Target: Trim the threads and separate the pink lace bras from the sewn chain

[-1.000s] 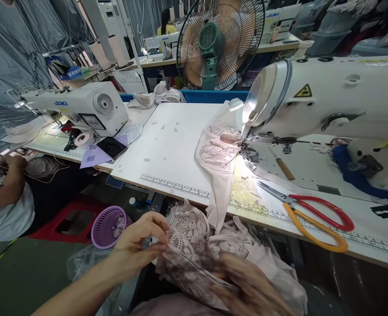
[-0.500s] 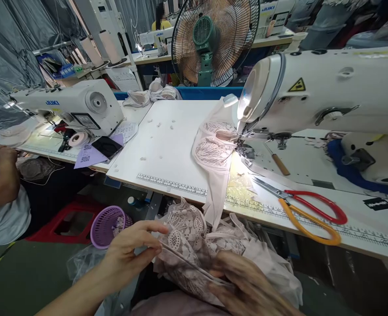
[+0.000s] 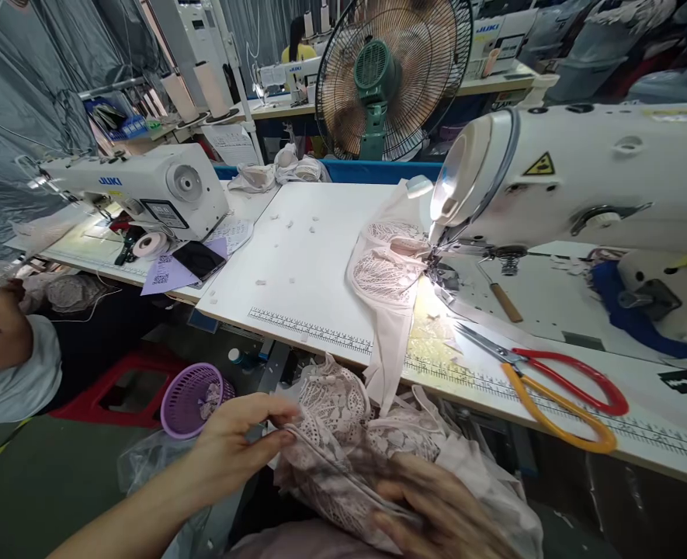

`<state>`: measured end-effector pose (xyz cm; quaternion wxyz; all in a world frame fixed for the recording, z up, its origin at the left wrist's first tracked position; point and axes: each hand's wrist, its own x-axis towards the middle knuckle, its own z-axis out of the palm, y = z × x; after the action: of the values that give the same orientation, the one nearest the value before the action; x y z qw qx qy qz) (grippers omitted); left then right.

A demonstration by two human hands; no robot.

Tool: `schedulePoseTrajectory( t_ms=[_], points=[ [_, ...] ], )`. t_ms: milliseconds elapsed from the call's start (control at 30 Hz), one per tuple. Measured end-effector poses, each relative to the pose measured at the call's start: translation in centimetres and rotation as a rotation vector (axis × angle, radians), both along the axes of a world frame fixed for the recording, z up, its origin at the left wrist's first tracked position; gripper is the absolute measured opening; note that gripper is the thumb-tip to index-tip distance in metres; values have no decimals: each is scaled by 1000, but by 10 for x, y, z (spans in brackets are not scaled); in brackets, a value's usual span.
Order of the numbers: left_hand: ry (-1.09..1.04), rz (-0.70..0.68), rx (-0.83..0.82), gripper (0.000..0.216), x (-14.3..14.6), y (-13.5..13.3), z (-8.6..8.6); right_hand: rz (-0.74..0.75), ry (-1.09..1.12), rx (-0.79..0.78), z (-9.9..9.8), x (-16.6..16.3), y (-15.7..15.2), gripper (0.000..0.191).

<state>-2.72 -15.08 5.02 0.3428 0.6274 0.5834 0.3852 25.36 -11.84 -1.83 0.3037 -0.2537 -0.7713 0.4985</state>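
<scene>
A pale pink lace bra lies heaped over my lap, below the table's front edge. My left hand pinches its narrow edge between thumb and fingers, at the left of the heap. Lower right, my right hand is smeared by motion; the edge strip runs in between its fingers and thumb. Under the needle of the white sewing machine sits another lace bra piece, its band hanging over the table edge towards the heap.
Scissors with red and orange handles lie on the white table, right of the band. A wooden-handled tool is behind them. A purple basket stands at lower left. Beyond are a fan and a second machine, a co-worker's arm beside it.
The view has shifted slightly, so the table and machines sit a little further right and lower. The strip between my hands, taut before, now lies looser against the lace.
</scene>
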Motion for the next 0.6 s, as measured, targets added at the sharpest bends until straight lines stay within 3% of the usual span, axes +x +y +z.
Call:
schedulePoseTrajectory(
  t_ms=[167,267,400,467,600],
  points=[
    [-37,-83,-37,19,-3,2,3,38,4,45,-5,0,2,14],
    [-187,-132,-271,8,-5,2,8,35,-34,25,4,1,3,10],
    [-491,-265,-586,27,-16,0,16,74,46,-24,19,-2,4,14],
    [-490,-294,-640,27,-24,4,13,124,104,-133,22,-5,6,26],
    [-389,-296,-630,22,-30,27,-7,22,158,-239,13,-9,12,40]
  ],
)
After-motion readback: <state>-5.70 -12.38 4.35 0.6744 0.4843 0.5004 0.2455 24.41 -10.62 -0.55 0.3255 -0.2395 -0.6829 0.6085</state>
